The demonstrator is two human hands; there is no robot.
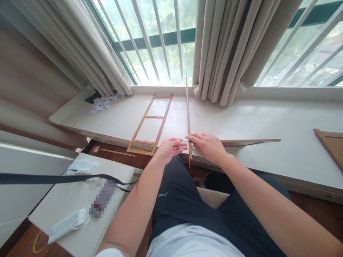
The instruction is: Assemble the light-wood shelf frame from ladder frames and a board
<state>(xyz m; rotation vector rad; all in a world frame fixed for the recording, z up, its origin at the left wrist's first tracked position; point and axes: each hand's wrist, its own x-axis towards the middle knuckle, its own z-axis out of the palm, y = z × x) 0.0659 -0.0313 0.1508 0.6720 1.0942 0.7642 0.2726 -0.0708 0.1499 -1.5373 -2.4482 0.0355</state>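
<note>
A dark-trousered lap is seen nearest. At the tabletop [268, 121] edge, a thin wooden strip [188, 117] is pinched in the right hand [207, 147]; the left hand [169, 149] lies released beside it. Beyond, a ladder-like wooden frame [148, 123] rests flat. The overhanging strip could likely snap if twisted.

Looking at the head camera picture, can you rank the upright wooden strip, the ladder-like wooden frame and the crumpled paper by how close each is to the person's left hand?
From the left hand:
1. Upright wooden strip, just to its right, at the fingertips.
2. Ladder-like wooden frame, lying flat on the white ledge, just left and beyond.
3. Crumpled paper, far left at the back, near the curtain.
</note>
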